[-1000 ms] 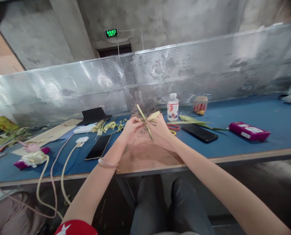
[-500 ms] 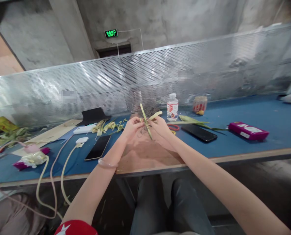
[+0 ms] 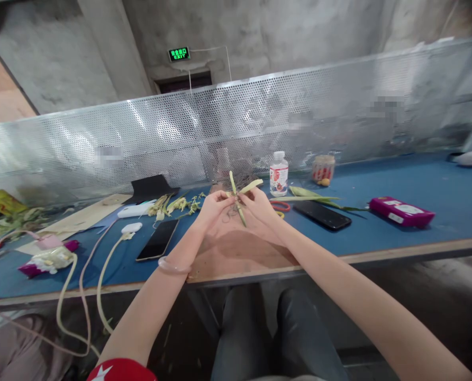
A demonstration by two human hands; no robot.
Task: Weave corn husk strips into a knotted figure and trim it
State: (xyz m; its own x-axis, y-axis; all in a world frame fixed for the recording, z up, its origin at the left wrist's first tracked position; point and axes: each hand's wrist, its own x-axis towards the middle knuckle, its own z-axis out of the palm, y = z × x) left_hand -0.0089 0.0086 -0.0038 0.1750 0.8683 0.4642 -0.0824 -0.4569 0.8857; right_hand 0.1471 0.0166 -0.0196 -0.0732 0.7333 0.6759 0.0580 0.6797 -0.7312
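Note:
Both hands meet over a brown board (image 3: 236,254) at the table's front. My left hand (image 3: 217,205) is closed, pinching the left side of crossed green leaf strips (image 3: 240,212). Opposite it, my right hand (image 3: 256,203) is closed on the same strips, its fingertips close to the left ones. One pale strip end points up, another sticks out to the upper right, and a green end points down toward me. Behind the hands lies a tangle of dark thin wire or thread (image 3: 246,180). How the strips cross is partly hidden by the fingers.
Right of the hands are a white bottle (image 3: 279,175), a jar (image 3: 323,170), red-handled scissors (image 3: 279,205), a black phone (image 3: 322,215) and a purple pack (image 3: 401,211). Leftward lie another phone (image 3: 157,240), wilted leaves (image 3: 177,205), cables and a person's leg (image 3: 21,346).
The fingers have shifted slightly around the crossing, and the upright strip end now stands a little lower and more upright. Both hands keep their hold.

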